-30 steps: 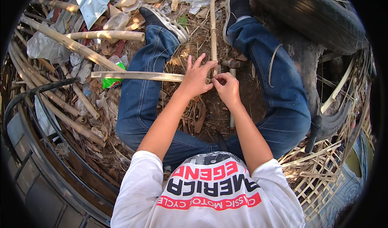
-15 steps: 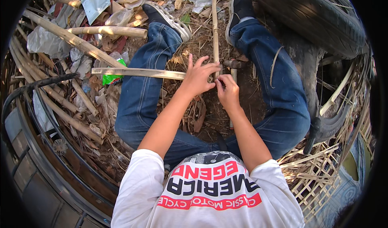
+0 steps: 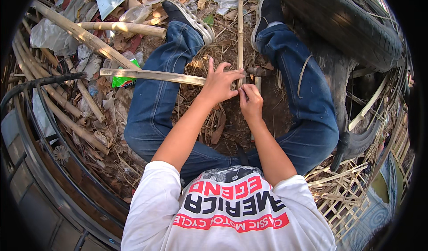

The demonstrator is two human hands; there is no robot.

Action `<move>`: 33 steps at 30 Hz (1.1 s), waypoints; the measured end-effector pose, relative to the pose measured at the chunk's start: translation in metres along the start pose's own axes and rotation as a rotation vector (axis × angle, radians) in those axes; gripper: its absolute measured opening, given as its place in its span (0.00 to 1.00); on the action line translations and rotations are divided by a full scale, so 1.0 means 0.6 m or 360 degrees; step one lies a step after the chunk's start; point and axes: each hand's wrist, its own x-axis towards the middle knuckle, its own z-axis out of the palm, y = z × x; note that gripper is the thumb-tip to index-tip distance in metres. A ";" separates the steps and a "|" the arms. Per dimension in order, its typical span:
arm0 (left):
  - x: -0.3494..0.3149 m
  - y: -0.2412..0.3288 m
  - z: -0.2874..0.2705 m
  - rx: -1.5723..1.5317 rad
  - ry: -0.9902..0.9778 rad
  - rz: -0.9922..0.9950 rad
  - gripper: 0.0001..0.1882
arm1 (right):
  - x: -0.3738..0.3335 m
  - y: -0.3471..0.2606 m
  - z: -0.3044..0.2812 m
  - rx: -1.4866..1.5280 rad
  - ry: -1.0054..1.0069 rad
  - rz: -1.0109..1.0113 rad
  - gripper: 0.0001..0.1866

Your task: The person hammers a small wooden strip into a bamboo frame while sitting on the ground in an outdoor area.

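Note:
A long split bamboo strip (image 3: 240, 32) runs from the far edge, between my shoes, down to my fingers. My left hand (image 3: 218, 82) bends over its near end, thumb and fingers closing on it from the left while other fingers stick up. At the same end, my right hand (image 3: 251, 101) pinches from the right; its fingertips hide the exact grip. A second bamboo strip (image 3: 156, 75) lies crosswise over my left leg, its right end running under my left hand. Just right of my fingers on the soil is a hammer-like tool (image 3: 258, 71) with a rounded head, partly hidden.
Bamboo poles (image 3: 89, 39) and plastic litter lie at the left, with a green wrapper (image 3: 122, 80) beside my left leg. A metal frame (image 3: 44, 84) stands at the left edge. A tyre (image 3: 347, 21) is at the far right, above woven bamboo lattice (image 3: 343, 197).
Both hands stay at the bamboo strip's near end with almost the same grip. The view has shifted slightly.

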 end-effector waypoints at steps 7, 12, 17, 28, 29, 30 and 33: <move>-0.001 -0.005 0.001 0.0012 0.0018 0.0047 0.30 | -0.010 -0.020 -0.018 0.0103 0.0014 0.0274 0.13; 0.000 0.000 -0.001 -0.0004 -0.0023 0.0057 0.30 | -0.046 0.049 -0.047 -0.0705 -0.0171 0.1090 0.29; -0.002 -0.005 0.002 -0.0001 0.0018 0.0064 0.32 | -0.037 0.023 -0.053 -0.0816 -0.0564 0.1357 0.30; 0.003 -0.004 -0.010 0.0032 -0.0024 0.0044 0.45 | -0.011 -0.024 -0.083 0.0478 -0.0194 0.1796 0.20; 0.004 -0.007 -0.009 0.0052 -0.0027 0.0118 0.45 | -0.007 -0.052 -0.091 0.0600 -0.0165 0.1808 0.24; 0.004 -0.009 -0.008 0.0072 -0.0031 0.0192 0.45 | -0.006 -0.064 -0.110 0.0665 -0.0235 0.1826 0.24; 0.003 -0.012 -0.014 0.0086 -0.0105 0.0254 0.44 | -0.002 -0.109 -0.158 0.0742 -0.0462 0.1878 0.25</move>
